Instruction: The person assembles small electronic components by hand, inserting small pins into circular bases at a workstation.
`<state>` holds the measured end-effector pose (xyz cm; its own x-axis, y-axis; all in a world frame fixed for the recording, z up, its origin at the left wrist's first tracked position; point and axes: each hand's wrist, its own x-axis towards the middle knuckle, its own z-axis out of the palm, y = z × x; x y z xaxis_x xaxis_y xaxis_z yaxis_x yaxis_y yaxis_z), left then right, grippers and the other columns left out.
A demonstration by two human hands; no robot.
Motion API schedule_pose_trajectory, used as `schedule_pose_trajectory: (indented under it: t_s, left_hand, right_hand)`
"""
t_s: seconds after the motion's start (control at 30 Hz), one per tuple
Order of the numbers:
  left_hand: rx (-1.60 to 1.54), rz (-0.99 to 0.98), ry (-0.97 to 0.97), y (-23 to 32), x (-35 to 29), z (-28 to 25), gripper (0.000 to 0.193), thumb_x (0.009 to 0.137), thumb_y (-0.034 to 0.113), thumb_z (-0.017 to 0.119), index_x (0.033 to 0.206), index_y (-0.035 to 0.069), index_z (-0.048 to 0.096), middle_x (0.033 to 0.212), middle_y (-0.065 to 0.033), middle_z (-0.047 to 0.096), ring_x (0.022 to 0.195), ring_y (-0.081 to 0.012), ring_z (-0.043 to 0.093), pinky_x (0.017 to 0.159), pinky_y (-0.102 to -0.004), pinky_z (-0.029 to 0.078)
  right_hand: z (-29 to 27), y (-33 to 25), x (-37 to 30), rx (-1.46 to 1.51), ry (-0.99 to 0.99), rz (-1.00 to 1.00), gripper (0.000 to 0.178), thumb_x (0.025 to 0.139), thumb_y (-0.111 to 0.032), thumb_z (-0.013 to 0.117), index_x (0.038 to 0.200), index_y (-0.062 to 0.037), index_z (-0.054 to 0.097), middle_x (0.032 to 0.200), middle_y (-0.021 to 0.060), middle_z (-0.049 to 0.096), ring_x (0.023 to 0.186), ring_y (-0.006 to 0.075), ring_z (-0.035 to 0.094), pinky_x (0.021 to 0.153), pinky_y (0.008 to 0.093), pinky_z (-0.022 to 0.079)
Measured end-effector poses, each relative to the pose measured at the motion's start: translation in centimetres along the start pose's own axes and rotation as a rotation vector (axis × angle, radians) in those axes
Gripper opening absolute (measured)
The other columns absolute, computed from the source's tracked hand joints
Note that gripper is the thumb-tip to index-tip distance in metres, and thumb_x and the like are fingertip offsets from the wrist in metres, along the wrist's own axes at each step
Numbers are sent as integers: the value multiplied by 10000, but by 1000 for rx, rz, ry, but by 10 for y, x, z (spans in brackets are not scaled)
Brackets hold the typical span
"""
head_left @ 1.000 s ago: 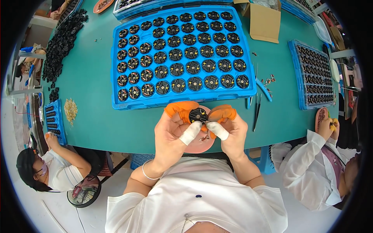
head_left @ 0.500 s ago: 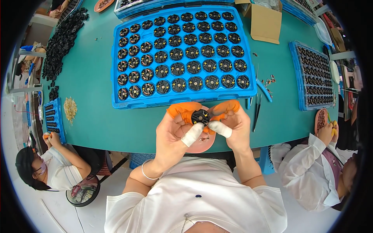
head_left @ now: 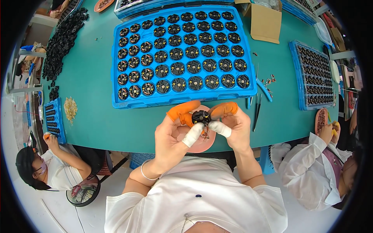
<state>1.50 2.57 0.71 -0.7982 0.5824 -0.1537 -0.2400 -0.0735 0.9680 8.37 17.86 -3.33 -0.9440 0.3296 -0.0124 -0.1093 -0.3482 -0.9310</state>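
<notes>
Between my two hands is a round black motor end cap point(head_left: 201, 117) with small metal and yellow parts on its face. My left hand point(head_left: 176, 126), in orange and white finger cots, pinches it from the left. My right hand point(head_left: 231, 124), with similar cots, presses its right edge with thumb and fingertips. Below the part lies a pink dish point(head_left: 202, 145) holding small reddish-brown pieces, partly hidden by my hands. Just beyond my fingers stands a blue tray point(head_left: 182, 99) filled with rows of similar round black parts; one slot near its upper left holds none.
Tweezers point(head_left: 257, 112) and blue-handled pliers point(head_left: 264, 91) lie right of the tray, beside scattered small pieces point(head_left: 269, 80). Another blue tray point(head_left: 301, 103) stands farther right. A black heap of parts point(head_left: 62, 50) lies at left. Co-workers point(head_left: 58, 167) sit at both sides.
My left fingers have shifted slightly around the black end cap, and my right fingertips have moved a little closer over it. More small pieces show in the dish below.
</notes>
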Motion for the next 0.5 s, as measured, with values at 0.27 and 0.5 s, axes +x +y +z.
schedule_pose_trajectory:
  t_s: [0.27, 0.5]
  left_hand:
    - [220, 159, 56, -7, 1, 0, 324, 854, -60, 611, 1171, -34, 550, 1126, -109, 624, 910, -136, 634, 784, -268, 545]
    - [296, 212, 76, -12, 4, 0, 334, 841, -54, 631, 1167, -20, 567, 1086, -116, 632, 860, -150, 656, 751, -270, 557]
  right_hand:
    - [9, -3, 4, 36, 16, 22, 275, 734, 114, 684, 966, 7, 584, 970, 107, 628, 882, 151, 587, 782, 291, 471]
    - [11, -6, 2, 55, 24, 70, 292, 732, 102, 697, 970, 0, 562, 995, 107, 614, 887, 152, 583, 784, 290, 473]
